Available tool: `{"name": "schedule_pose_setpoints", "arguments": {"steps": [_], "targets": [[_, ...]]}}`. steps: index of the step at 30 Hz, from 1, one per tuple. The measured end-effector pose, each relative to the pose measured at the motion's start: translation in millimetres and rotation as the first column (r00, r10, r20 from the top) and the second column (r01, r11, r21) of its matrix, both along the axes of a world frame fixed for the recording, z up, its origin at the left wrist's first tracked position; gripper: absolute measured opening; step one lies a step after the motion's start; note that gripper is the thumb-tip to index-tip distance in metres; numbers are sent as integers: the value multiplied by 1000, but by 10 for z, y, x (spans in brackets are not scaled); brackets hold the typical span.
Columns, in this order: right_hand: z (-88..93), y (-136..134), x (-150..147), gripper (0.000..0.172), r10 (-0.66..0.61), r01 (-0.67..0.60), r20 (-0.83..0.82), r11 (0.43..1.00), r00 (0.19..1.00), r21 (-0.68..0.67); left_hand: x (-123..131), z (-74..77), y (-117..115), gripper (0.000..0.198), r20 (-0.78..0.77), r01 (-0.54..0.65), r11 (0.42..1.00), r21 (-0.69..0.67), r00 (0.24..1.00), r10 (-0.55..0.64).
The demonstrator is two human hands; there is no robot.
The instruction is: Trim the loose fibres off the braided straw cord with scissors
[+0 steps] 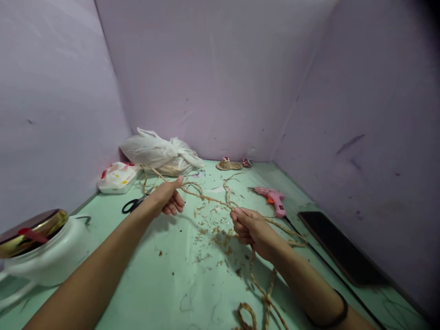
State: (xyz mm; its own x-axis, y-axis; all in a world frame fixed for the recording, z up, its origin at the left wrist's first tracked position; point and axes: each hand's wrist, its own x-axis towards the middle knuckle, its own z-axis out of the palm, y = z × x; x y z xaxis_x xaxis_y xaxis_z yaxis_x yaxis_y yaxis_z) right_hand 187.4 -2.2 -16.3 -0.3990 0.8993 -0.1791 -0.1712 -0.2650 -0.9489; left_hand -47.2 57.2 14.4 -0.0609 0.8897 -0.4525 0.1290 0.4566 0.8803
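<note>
My right hand [250,229] is closed in a pinch on a thin braided straw rope [215,200]. From the pinch, the rope runs left toward my left hand [167,199] and passes behind its thumb. That hand is open, its thumb raised apart from the loosely bent fingers; whether it touches the rope I cannot tell. A short loose strand stands up beside the right fingertips. More rope trails below the right wrist and loops at the front edge of the view. Black-handled scissors [130,206] lie beside my left wrist, their blades partly hidden.
A pink glue gun [271,198] and a dark flat phone-like slab [340,247] lie at right. A knotted white plastic bag [158,151], tissue pack [118,178] and small woven pieces [228,165] are at the back. A white lidded pot [51,256] stands left. Straw scraps litter the table.
</note>
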Motion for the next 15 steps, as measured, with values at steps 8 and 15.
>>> {"name": "schedule_pose_setpoints", "arguments": {"steps": [8, 15], "targets": [[-22, -55, -82, 32, 51, -51, 20, 999, 999, 11, 580, -32, -321, 23, 360, 167, 973, 158, 908, -214], [-27, -80, -84, 30, 158, -159, -35, 987, 987, -21, 605, -21, -305, 16, 331, -66, 958, 278, 943, -32]]}}
